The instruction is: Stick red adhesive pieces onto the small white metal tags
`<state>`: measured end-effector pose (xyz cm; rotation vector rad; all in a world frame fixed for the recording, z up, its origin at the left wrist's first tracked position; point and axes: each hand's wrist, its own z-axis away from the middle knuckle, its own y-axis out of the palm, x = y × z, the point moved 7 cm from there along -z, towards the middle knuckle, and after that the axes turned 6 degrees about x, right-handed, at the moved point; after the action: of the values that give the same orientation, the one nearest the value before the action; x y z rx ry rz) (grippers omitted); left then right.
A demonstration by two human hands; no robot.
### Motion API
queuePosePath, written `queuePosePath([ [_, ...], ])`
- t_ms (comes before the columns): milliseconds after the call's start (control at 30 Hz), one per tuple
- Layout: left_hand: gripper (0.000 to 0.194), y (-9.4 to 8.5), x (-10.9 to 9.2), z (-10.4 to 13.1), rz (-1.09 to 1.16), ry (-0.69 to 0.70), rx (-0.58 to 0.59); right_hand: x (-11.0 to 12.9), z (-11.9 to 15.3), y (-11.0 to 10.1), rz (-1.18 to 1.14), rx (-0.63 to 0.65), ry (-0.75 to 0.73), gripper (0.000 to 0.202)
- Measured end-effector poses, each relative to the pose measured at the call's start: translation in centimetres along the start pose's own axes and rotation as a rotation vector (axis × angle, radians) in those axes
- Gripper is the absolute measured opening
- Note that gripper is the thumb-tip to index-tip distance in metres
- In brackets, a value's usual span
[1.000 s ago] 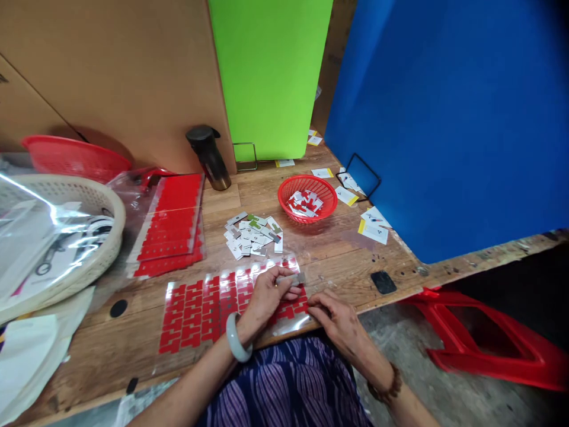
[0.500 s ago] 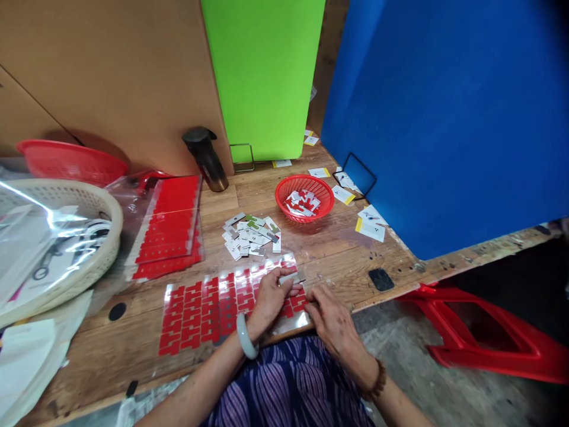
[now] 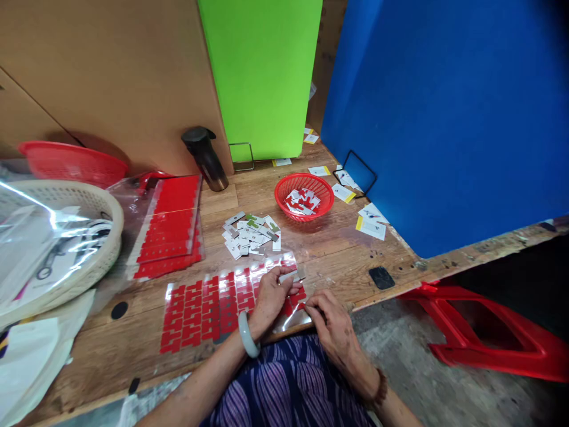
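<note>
The left hand (image 3: 272, 292) pinches a small grey strip (image 3: 290, 277) over the red sticker sheet (image 3: 208, 305); the right hand (image 3: 326, 314) pinches a sticker at the sheet's near right corner.

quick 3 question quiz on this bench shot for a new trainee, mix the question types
1. True or false: the left hand rests on the clear plastic sheet of red stickers.
2. Multiple choice: the small round red plastic basket holds A) loose red and white pieces B) a black flask C) folded bags.
3. Fill in: the pile of small white and grey cards lies between the sticker sheet and the ____ basket.

Key
1. True; it also pinches a small grey strip.
2. A
3. red. The right hand works at the sheet's near right corner.
</note>
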<state>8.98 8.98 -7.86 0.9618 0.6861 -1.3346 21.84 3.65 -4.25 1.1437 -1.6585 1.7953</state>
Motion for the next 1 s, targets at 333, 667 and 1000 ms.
queuePosePath([
  [333, 0.015, 0.0, 0.0, 0.0, 0.121, -0.06, 0.046, 1.8, 0.6, -2.1, -0.219, 0.068, -0.029, 0.014],
  [667, 0.031, -1.6, -1.8, 3.1, 0.325, -0.218, 0.168, 0.2, -3.4, -2.7, -0.499, -0.113, 0.273, 0.013],
  [1000, 0.034, -3.1, -2.7, 5.1, 0.321, -0.233, 0.1, 1.9, -5.2, 0.2, -0.443, 0.018, 0.152, 0.007],
])
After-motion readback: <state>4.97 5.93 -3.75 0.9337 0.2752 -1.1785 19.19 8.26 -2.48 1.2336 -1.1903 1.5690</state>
